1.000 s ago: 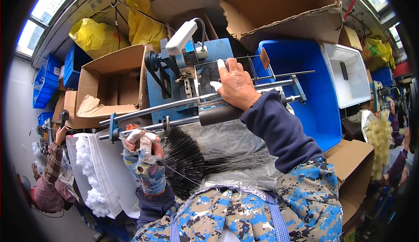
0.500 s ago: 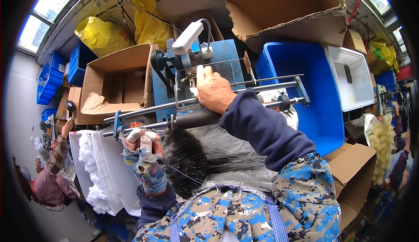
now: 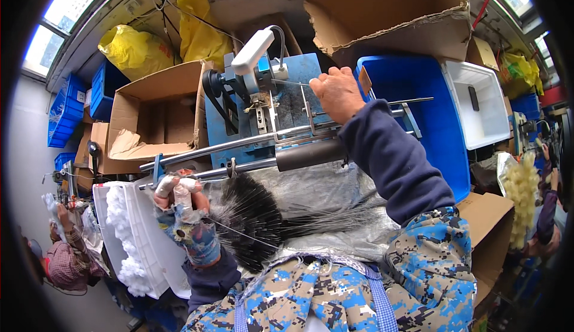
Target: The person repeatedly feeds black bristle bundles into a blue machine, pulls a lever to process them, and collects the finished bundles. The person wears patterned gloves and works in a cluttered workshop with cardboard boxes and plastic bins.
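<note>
My left hand (image 3: 182, 199), with taped fingers and a patched sleeve cover, is curled beside the left end of the metal rails. A thin wire (image 3: 239, 231) runs out of it across a bundle of dark, thin wires (image 3: 254, 221) whose ends splay out. Farther off, my right hand (image 3: 339, 96) is closed round the right end of a thin metal rod (image 3: 292, 82) on the sliding frame. A dark cylinder (image 3: 311, 154) sits along the rails (image 3: 227, 148). Left of my right hand stands the blue machine (image 3: 296, 69) with a white lamp (image 3: 253, 51) and a small clamp (image 3: 259, 112).
A blue bin (image 3: 439, 146) and white tub (image 3: 478, 104) stand to the right. Cardboard boxes (image 3: 156, 101) (image 3: 388, 18) flank the machine. At left is a white crate (image 3: 140, 236) with white fluffy pieces (image 3: 122, 236). Other people (image 3: 69, 263) work at both sides.
My right hand has moved right, away from the clamp, and the dark cylinder and sliding frame have shifted right along the rails. My left hand has moved slightly left.
</note>
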A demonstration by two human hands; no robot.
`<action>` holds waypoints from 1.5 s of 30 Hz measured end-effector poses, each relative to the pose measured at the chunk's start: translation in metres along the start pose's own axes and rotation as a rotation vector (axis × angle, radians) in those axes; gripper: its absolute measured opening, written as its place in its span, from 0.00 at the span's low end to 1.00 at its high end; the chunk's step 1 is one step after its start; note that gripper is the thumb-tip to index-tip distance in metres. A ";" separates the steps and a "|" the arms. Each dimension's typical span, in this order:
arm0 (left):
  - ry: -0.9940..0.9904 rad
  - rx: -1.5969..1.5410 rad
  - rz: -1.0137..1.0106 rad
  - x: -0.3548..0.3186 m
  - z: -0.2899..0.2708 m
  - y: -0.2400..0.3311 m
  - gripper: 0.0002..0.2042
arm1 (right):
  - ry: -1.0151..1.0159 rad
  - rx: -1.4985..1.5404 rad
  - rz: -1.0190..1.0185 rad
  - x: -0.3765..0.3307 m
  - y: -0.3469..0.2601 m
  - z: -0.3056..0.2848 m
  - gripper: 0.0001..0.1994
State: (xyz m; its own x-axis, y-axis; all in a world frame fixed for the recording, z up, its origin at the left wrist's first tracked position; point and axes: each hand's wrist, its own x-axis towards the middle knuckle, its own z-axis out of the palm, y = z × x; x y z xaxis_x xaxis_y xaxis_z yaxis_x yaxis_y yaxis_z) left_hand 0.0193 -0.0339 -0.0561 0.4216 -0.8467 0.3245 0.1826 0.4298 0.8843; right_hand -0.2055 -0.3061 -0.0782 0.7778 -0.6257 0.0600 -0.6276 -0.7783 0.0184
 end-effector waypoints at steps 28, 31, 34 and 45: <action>-0.567 1.419 -0.411 -0.061 -0.048 0.000 0.33 | 0.224 0.163 0.008 0.026 -0.049 0.012 0.06; -0.534 1.234 -0.382 -0.036 -0.022 0.005 0.28 | 0.222 0.133 0.017 0.029 -0.051 0.020 0.05; -0.559 1.223 -0.361 -0.034 -0.022 -0.014 0.22 | 0.206 0.127 0.027 0.030 -0.053 0.021 0.05; -0.550 1.545 -0.108 -0.033 0.006 -0.020 0.12 | 0.214 0.204 -0.014 0.034 -0.052 0.030 0.06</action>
State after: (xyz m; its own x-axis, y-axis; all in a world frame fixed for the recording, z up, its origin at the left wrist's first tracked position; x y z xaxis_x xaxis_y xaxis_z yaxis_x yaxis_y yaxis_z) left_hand -0.0034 -0.0168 -0.0828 0.0577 -0.9982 0.0171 -0.9596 -0.0508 0.2767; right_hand -0.1459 -0.2885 -0.1069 0.7477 -0.6062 0.2710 -0.5797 -0.7949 -0.1789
